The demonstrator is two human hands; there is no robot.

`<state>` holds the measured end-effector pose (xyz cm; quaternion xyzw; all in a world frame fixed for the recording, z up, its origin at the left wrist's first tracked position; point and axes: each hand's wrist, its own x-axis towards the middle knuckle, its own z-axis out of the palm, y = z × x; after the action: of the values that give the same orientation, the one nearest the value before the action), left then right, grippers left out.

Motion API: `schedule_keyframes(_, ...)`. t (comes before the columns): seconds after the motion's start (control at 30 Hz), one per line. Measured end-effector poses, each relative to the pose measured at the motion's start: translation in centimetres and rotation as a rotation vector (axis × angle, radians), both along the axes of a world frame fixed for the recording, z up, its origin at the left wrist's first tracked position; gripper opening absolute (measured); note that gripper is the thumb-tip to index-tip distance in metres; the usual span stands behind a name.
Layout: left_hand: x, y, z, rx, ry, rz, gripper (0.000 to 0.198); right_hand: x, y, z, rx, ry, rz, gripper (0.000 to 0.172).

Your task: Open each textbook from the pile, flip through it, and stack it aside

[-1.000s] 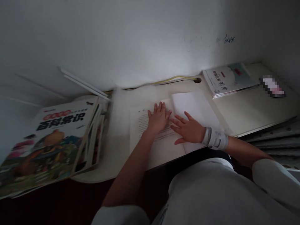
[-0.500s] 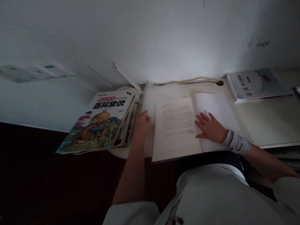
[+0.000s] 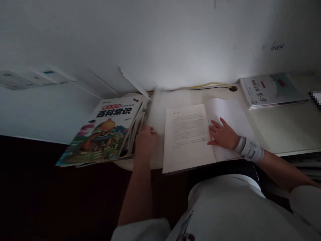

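Note:
An open book [image 3: 188, 137] with printed text lies on the pale desk [image 3: 283, 130] in front of me. My right hand [image 3: 223, 135], a white band on its wrist, rests flat with fingers spread on the book's right page near the fold. My left hand [image 3: 145, 142] is on the desk between the open book and a leaning stack of picture books [image 3: 105, 134]; its fingers are curled against the stack's edge, and I cannot make out whether they hold anything.
A thin booklet [image 3: 271, 90] lies at the desk's back right. A yellow cable [image 3: 208, 86] runs along the wall to a cable hole [image 3: 233, 88]. The desk edge drops to darkness at the left and front.
My left hand left the open book's left page and moved left to the picture-book stack. The view swung left. My right hand stayed on the right page.

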<state>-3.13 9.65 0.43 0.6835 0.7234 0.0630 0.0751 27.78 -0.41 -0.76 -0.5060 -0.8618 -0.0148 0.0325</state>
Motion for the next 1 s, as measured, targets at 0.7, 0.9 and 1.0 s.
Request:
schedule_keyframes(0.7, 0.3, -5.7, -0.3, -0.642, -1.311, 0.312, 0.039, 0.2, -0.8, -1.4, -0.001, 0.047, -0.08, 0.042)
schedule_keyframes(0.9, 2.6, -5.9, 1.0, -0.858, -1.536, 0.457, 0.039, 0.0, -0.8, -1.4, -0.018, 0.053, -0.098, 0.042)
schedule_keyframes(1.0, 3.4, -6.1, 1.3, -0.775, -1.45, 0.513, 0.032, -0.2, -0.8, -1.3, -0.028, 0.052, -0.095, 0.043)
